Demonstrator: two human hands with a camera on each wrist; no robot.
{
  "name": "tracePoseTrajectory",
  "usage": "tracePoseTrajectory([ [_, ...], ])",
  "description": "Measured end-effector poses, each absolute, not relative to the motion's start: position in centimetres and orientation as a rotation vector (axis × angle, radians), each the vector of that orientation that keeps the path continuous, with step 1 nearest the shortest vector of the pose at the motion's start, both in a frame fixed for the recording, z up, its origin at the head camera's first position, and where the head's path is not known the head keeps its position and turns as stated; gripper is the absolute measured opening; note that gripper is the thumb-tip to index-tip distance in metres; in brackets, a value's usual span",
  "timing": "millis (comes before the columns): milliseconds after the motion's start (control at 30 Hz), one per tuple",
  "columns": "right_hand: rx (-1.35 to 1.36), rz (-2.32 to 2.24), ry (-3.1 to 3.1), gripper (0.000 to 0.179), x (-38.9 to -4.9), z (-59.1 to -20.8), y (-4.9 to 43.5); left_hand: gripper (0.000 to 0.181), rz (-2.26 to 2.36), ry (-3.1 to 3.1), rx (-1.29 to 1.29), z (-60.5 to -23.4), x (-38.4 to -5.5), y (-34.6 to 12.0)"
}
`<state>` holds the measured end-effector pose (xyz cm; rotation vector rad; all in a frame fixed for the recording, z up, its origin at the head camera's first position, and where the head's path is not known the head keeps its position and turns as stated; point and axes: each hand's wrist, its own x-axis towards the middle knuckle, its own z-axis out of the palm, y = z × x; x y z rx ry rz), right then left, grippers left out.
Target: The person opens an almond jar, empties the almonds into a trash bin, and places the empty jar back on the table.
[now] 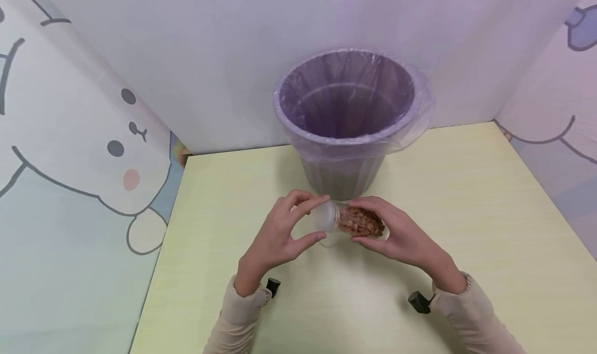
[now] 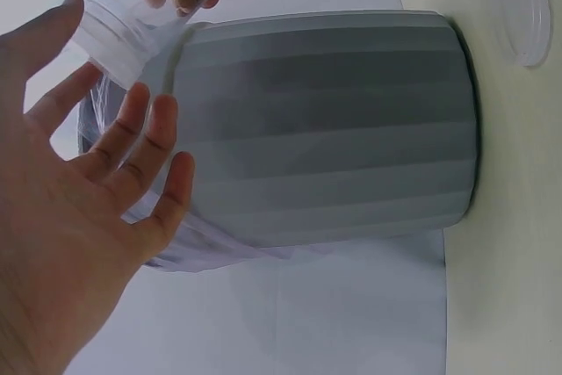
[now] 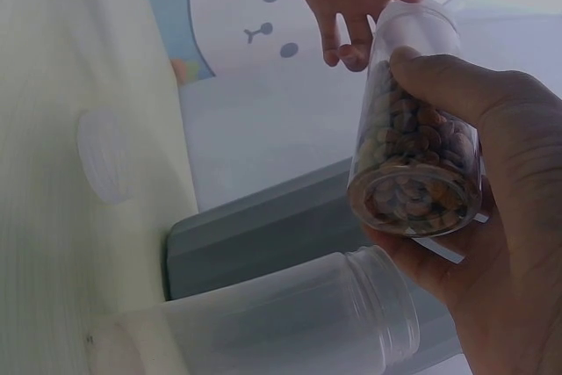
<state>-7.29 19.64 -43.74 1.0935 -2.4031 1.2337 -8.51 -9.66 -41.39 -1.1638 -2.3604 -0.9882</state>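
My right hand grips a clear jar partly filled with small brown, nut-like pieces. The jar is tipped on its side in front of the bin, its base towards the right. Over its left end sits a translucent white cap. My left hand pinches this cap between thumb and forefinger; in the left wrist view its other fingers spread away from it. Below my right hand, a second clear jar stands with its mouth uncovered. The hands mostly hide it in the head view.
A grey bin with a thin purple-tinted liner stands upright at the back of the pale table. A clear round lid lies on the table near the jars. Curtains with cartoon animals surround the table.
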Motion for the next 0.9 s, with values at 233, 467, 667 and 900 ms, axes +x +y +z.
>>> tracePoseTrajectory([
  [233,1.113,1.226,-2.368,0.080,-7.38,-43.89,19.65,0.062,-0.989,-2.354,-1.147,-41.25,-8.48,-9.75],
  [467,1.119,1.221,-2.340,0.082,-7.51,-43.88,19.69,0.063,-0.971,-2.368,-1.128,-41.11,-8.48,-10.01],
  [667,1.098,1.246,-2.354,0.084,-7.40,-43.78,19.67,0.065,-0.963,-2.389,-1.107,-40.89,-8.47,-10.19],
  [900,1.086,1.256,-2.353,0.085,-7.13,-43.62,19.75,0.063,-0.975,-2.378,-1.129,-40.68,-8.35,-10.39],
])
